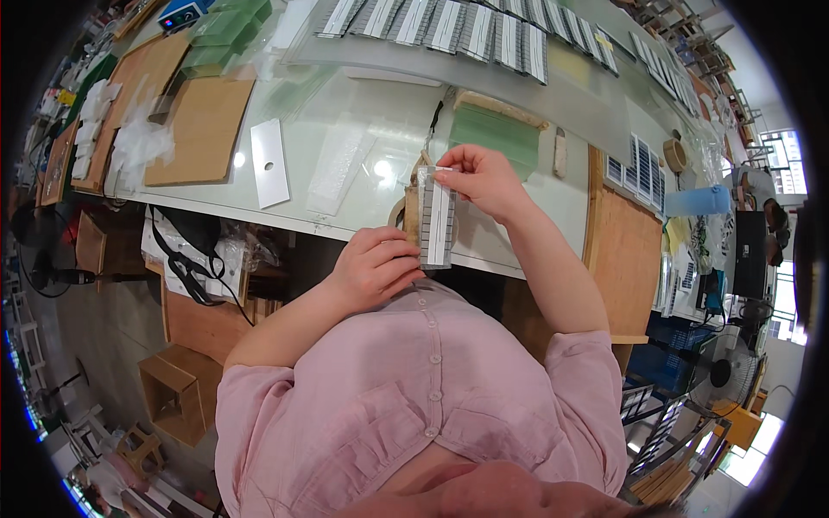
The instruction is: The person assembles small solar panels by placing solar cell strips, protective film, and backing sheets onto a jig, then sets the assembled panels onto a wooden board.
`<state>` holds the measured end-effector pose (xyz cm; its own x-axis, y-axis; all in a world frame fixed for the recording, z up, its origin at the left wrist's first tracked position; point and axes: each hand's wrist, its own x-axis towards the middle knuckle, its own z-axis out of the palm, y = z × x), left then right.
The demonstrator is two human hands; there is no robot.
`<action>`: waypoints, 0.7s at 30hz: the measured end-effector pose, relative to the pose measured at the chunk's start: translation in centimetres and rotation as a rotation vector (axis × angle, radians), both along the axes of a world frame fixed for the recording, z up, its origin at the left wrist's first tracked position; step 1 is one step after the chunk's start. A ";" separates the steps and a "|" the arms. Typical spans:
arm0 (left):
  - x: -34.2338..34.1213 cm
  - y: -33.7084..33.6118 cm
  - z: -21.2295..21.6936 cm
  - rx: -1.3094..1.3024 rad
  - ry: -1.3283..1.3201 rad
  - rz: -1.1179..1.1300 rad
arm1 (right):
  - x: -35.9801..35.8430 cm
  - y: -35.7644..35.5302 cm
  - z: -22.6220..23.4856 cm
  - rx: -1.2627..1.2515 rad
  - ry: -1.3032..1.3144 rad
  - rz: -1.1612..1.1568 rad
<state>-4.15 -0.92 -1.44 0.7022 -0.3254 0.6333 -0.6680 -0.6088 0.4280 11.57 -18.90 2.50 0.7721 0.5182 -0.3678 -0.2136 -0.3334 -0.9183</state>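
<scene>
A clear plastic sleeve holding a long grey and white strip [437, 220] stands upright between both hands, just over the near edge of the glass-topped table [345, 129]. My left hand [376, 266] grips its lower end with curled fingers. My right hand [480, 177] pinches the top end between thumb and fingers. A small wooden jig [413, 207] sits right behind the sleeve on the table.
Rows of similar packed strips [449, 26] lie along the far side. A white flat card with a hole [269, 162], wooden boards [203, 129] and green pads [220, 34] lie to the left. A wooden board [626, 250] is at the right, a fan [721, 373] beyond it.
</scene>
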 end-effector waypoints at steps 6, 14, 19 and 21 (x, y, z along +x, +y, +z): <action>0.2 0.2 0.3 -0.015 0.022 -0.001 | 0.1 0.5 0.3 -0.054 -0.050 0.041; 0.3 0.1 0.3 -0.010 0.015 -0.013 | 0.1 0.7 -0.3 -0.059 -0.087 0.049; 0.4 0.1 0.4 0.001 0.013 -0.014 | 0.1 0.8 -0.5 -0.057 -0.085 0.046; 0.4 0.1 0.5 0.003 0.016 -0.014 | 0.1 0.8 -0.6 -0.058 -0.122 0.054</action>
<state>-3.79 -0.81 -0.95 0.7078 -0.3372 0.6207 -0.6694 -0.6007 0.4370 11.67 -18.07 1.94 0.7845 0.5410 -0.3031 -0.0816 -0.3945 -0.9153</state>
